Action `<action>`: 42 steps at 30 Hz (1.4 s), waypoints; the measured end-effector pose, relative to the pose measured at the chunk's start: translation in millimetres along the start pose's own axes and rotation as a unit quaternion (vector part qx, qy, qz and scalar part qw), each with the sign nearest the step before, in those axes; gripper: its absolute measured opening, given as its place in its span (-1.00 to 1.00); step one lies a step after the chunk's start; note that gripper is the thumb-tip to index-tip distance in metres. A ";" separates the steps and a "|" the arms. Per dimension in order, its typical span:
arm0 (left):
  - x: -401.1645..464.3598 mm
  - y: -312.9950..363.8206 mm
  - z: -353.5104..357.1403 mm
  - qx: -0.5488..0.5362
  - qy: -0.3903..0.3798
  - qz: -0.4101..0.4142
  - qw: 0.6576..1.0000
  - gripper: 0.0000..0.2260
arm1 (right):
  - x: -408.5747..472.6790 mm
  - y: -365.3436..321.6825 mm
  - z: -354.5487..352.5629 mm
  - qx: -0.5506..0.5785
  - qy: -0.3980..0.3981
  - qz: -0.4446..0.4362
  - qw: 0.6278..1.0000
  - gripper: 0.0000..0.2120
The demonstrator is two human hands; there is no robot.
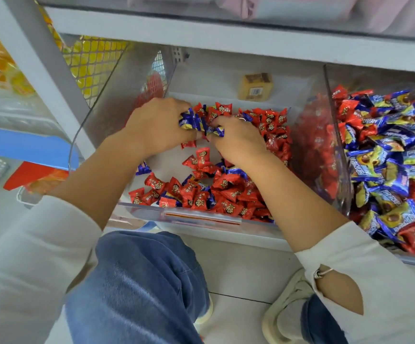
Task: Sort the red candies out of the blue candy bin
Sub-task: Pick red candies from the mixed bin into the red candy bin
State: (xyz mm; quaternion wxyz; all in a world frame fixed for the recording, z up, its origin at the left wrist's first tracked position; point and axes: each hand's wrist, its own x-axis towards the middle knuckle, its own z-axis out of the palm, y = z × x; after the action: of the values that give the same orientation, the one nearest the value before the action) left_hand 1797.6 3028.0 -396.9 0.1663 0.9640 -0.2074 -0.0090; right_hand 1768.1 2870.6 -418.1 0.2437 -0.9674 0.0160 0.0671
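- A person crouched at a shop shelf (226, 38) works both hands inside the middle clear bin (201, 216), which holds mostly red candies (228, 184) with a few blue ones mixed in.
- The left hand (160, 126) is closed around a bunch of blue candies (192, 120); the right hand (237, 137) pinches more at the bunch's right end, near the bin's back wall.
- The right-hand bin (335, 145) holds blue candies with reds among them.
- Step in hand, by appearance: gathering strays. The next move likely calls for carrying the bunch over the divider without spilling.
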 end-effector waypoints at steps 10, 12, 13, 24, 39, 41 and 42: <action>-34.3 94.5 -26.3 -0.168 0.028 0.017 0.985 -0.73 | -118.3 40.0 -103.0 0.355 0.048 0.009 0.933 -0.92; -33.7 131.5 -25.1 -0.217 0.011 0.065 0.974 -0.80 | -143.8 70.6 -121.5 0.365 0.076 0.055 0.926 -0.91; -31.8 151.9 -22.9 -0.244 0.001 0.088 0.966 -0.84 | -154.1 87.6 -129.8 0.359 0.096 0.082 0.925 -0.84; 38.8 268.2 42.2 -0.145 -0.039 0.147 0.978 -0.42 | -145.8 194.0 -175.4 0.205 0.242 0.073 0.945 -0.58; -30.4 126.2 4.5 -0.105 0.048 0.147 0.982 -0.56 | -179.2 164.1 -137.7 0.142 0.277 -0.062 0.948 -0.84; -40.6 94.8 -11.9 -0.109 0.030 0.088 0.990 -0.63 | -172.5 131.5 -128.4 0.131 0.245 -0.116 0.953 -0.84; -46.0 80.4 -19.0 -0.103 0.013 0.056 0.993 -0.69 | -166.9 115.6 -122.8 0.126 0.228 -0.142 0.955 -0.84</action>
State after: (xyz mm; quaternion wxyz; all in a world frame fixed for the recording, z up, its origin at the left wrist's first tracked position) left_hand 1725.2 2983.5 -355.3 0.2674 0.9288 -0.2565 -0.0086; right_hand 1610.4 2710.4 -342.2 0.3601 -0.9108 -0.0580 -0.1935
